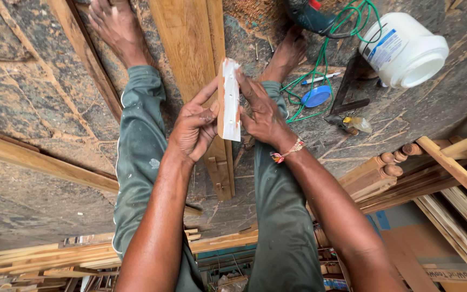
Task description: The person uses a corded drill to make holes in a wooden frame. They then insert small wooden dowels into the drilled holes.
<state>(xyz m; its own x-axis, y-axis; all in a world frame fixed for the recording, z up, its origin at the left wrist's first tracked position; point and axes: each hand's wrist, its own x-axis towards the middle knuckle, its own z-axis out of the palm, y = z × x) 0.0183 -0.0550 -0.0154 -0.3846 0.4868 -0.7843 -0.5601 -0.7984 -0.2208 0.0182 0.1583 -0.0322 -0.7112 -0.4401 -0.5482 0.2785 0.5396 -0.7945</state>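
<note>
we hold a small wooden block (229, 100) upright between both hands, above the long plank (190, 48) that lies across our legs. the left hand (194, 130) pinches its left face and the right hand (263, 111) closes on the right, likely to steady it. its near edge looks smeared white, perhaps with glue. at two o'clock a white tub (404, 48) lies tipped on the floor, by green cable (320, 70).

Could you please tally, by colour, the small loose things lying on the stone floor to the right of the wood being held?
White: 1, the plastic jar
Blue: 2, the round lid and the pen
Green: 1, the coiled cable
Total: 4
</note>
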